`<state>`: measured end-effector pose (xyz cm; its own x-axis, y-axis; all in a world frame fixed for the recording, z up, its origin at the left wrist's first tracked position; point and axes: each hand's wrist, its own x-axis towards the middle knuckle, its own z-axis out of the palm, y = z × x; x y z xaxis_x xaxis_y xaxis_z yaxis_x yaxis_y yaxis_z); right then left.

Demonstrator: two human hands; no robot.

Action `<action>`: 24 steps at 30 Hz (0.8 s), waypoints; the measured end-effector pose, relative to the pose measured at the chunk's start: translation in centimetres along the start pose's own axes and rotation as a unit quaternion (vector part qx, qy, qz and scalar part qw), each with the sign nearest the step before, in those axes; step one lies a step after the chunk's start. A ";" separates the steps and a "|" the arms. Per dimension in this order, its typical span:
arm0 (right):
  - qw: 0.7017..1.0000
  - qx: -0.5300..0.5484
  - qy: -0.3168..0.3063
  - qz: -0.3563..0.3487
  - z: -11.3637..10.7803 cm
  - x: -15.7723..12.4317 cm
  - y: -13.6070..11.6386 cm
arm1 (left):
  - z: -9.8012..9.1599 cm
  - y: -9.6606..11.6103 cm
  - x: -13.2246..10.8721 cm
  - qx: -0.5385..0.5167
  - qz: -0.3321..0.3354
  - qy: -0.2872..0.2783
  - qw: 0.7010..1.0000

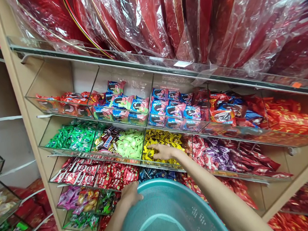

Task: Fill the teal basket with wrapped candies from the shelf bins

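My left hand (131, 194) grips the far rim of a teal plastic basket (175, 213) held low in front of the candy shelves. My right hand (164, 151) reaches into the clear bin of yellow-wrapped candies (159, 138), fingers curled down into the pile; whether any candy is in them is hidden. Just left of that bin lie light green candies (129, 144) and some Snickers bars (106, 140). The basket's inside looks bare where it shows.
Tiered clear bins hold cookie packs (169, 109), green candies (74, 136), red KitKat packs (94, 173), purple and red sweets (221, 156). Red items wrapped in plastic (189, 20) fill the top shelf. More shelving stands at the left (6, 205).
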<state>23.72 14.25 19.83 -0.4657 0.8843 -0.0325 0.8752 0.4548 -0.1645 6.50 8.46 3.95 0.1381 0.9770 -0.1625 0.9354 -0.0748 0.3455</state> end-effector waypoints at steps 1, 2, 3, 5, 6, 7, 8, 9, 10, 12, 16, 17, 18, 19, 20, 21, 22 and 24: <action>1.000 0.003 -0.010 -0.003 -0.2 -0.1 0.0 | 0.0 0.0 0.0 0.000 -0.001 0.000 1.000; 1.000 0.008 -0.021 -0.006 -0.3 -0.1 -0.1 | -0.1 0.0 0.0 -0.001 0.000 -0.001 1.000; 0.999 0.013 -0.030 -0.007 -0.5 -0.1 -0.1 | -0.1 0.0 0.0 -0.001 0.001 -0.001 1.000; 0.999 0.019 -0.037 -0.002 -0.7 0.0 -0.2 | -0.2 0.0 0.0 -0.001 0.004 -0.001 1.000; 0.999 0.020 -0.037 0.004 -0.8 0.1 -0.3 | -0.2 0.0 -0.1 -0.001 0.004 -0.001 1.000; 0.999 0.019 -0.036 0.011 -0.8 0.2 -0.4 | -0.3 0.1 -0.1 -0.001 0.003 -0.002 1.000; 0.999 0.016 -0.034 0.021 -0.7 0.3 -0.5 | -0.3 0.1 -0.2 -0.001 0.002 -0.004 1.000; 0.999 0.011 -0.031 0.031 -0.6 0.4 -0.7 | -0.4 0.1 -0.3 -0.001 -0.001 -0.005 1.000; 0.999 0.005 -0.029 0.040 -0.5 0.5 -0.9 | -0.5 0.2 -0.3 -0.002 -0.002 -0.007 1.000; 0.998 -0.008 -0.026 0.049 -0.2 0.8 -1.1 | -0.6 0.3 -0.4 -0.004 -0.002 -0.009 1.000; 0.999 -0.016 -0.038 0.023 0.0 1.3 -0.6 | -0.3 0.1 -0.1 -0.003 0.005 -0.006 1.000; 0.999 -0.016 -0.042 0.013 -0.1 1.3 -0.3 | -0.1 0.0 0.0 -0.002 0.004 -0.005 1.000; 0.999 -0.016 -0.045 0.003 -0.1 1.4 -0.1 | 0.0 -0.1 0.1 -0.002 0.004 -0.005 1.000; 0.999 -0.017 -0.048 -0.008 -0.1 1.4 0.2 | 0.2 -0.1 0.2 -0.003 0.003 -0.004 1.000; 0.998 -0.019 -0.052 -0.019 -0.2 1.3 0.4 | 0.3 -0.2 0.3 -0.004 0.002 -0.004 1.000; 0.998 -0.022 -0.057 -0.030 -0.3 1.3 0.5 | 0.3 -0.2 0.3 -0.005 0.002 -0.003 1.000; 0.997 -0.025 -0.064 -0.042 -0.3 1.1 0.5 | 0.4 -0.2 0.3 -0.006 0.002 -0.004 1.000; 0.994 -0.032 -0.081 -0.063 -0.5 0.8 0.4 | 0.4 -0.2 0.3 -0.007 0.002 -0.004 1.000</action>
<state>23.75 15.19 20.26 -0.5821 0.7939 -0.1758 0.8131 0.5708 -0.1142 6.46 8.72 3.46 0.1445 0.9749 -0.1691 0.9301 -0.0755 0.3595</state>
